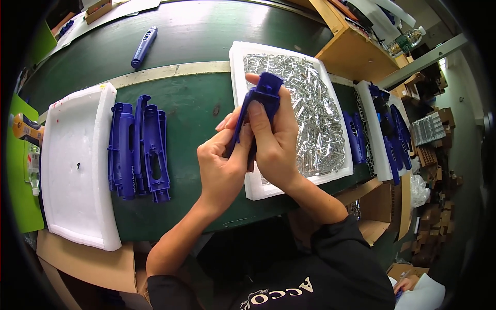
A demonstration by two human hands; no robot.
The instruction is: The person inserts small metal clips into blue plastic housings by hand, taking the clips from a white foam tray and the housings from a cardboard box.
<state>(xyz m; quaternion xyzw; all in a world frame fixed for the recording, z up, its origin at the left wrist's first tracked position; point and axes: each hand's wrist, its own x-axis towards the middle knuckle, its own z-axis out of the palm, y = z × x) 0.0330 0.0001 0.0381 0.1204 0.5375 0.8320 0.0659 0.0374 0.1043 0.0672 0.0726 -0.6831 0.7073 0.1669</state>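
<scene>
Head view: both hands grip one blue plastic handle shell (261,106), left hand (223,168) low, right hand (274,144) higher, above white foam tray (238,77) of metal clips (315,113); more blue shells (138,150) lie left on green bench (196,31).

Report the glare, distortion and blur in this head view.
Head view: overhead light glares off the green table and the metal clips in the white foam tray; fisheye bends the table edge and blackens the corners; both hands and the blue plastic part stay sharp.

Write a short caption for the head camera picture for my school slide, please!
Both hands, left hand and right hand, grip a blue plastic part above a white tray of metal clips.
</scene>
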